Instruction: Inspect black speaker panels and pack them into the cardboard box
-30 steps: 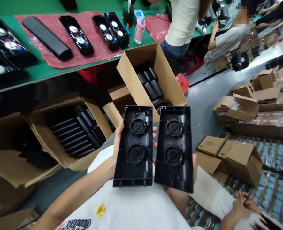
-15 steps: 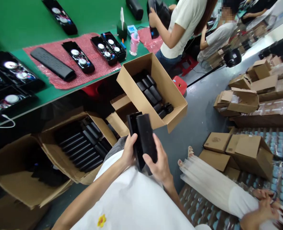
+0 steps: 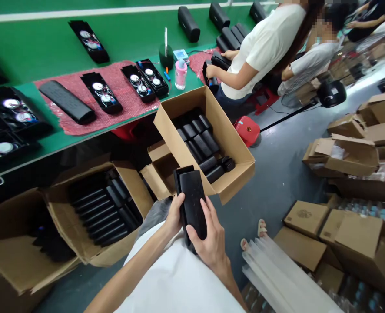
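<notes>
My left hand [image 3: 174, 214] is closed on the left edge of a black speaker shell [image 3: 178, 174], most of which lies behind another piece. My right hand [image 3: 209, 237] grips that front black speaker shell [image 3: 193, 198], a long rounded piece, with the thumb on its face and the fingers along its right side. Both shells lie one over the other, upright in front of my white shirt. Just beyond them stands an open carton [image 3: 234, 180] holding several black shells [image 3: 205, 143]. The inner faces of the held shells are hidden.
Left of me, a carton [image 3: 91, 258] holds rows of black shells. On the green bench [image 3: 134, 117], open speaker housings [image 3: 103, 93] lie on pink bubble wrap [image 3: 71, 128]. A co-worker [image 3: 264, 39] works at the bench. A red stool [image 3: 247, 130] and a fan [image 3: 332, 93] stand beyond.
My hands have brought the two shells closer, so the front one now covers more of the back one. The view has shifted, and the co-worker's hands are lower, at the bench.
</notes>
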